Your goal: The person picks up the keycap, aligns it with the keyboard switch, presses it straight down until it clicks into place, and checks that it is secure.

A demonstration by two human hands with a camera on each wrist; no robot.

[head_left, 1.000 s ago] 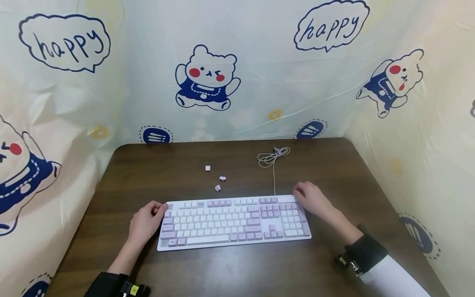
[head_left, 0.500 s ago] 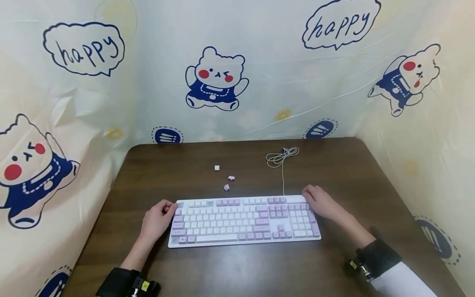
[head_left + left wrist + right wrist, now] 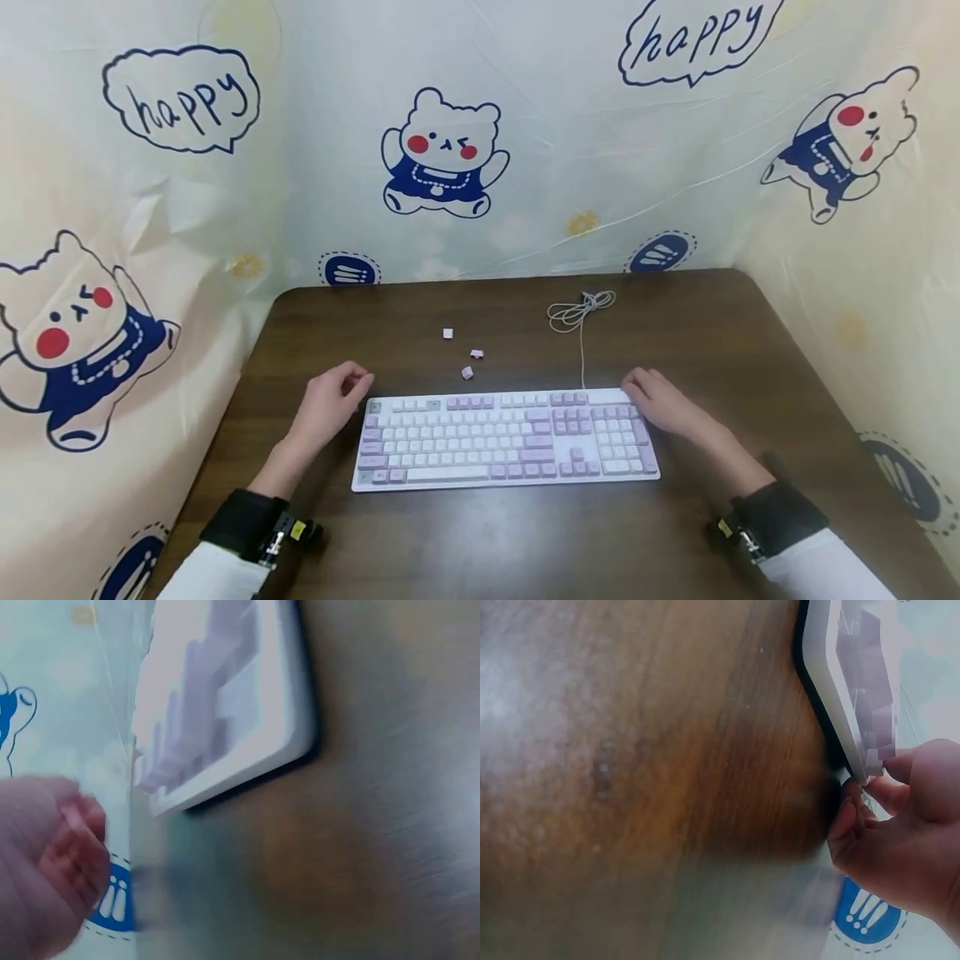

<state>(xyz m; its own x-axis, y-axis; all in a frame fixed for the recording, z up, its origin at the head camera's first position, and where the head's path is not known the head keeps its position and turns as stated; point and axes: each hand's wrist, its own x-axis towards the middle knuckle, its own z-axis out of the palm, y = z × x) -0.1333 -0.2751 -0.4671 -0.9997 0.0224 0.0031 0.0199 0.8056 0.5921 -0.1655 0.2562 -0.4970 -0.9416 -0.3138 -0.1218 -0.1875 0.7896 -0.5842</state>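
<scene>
A white and lilac keyboard (image 3: 480,437) lies flat on the table, with bare grey key spots at its top left corner, in its top row and at its bottom left corner. My right hand (image 3: 663,404) grips its far right corner; in the right wrist view the thumb (image 3: 901,766) is on the edge and the other fingers curl below. Just off the far left corner, my left hand (image 3: 330,404) is raised with loosely curled fingers and nothing in them. Three small loose keycaps, a far one (image 3: 447,333), a middle one (image 3: 477,354) and a near one (image 3: 467,373), lie behind the keyboard.
A white cable (image 3: 582,358) runs back from the keyboard to a tied coil (image 3: 581,312). The brown wooden table (image 3: 510,542) ends at a printed curtain (image 3: 540,167) behind and on both sides.
My left hand has let go of the keyboard's left edge and moved up and away from it. The right hand stays at its corner. The head view has shifted somewhat.
</scene>
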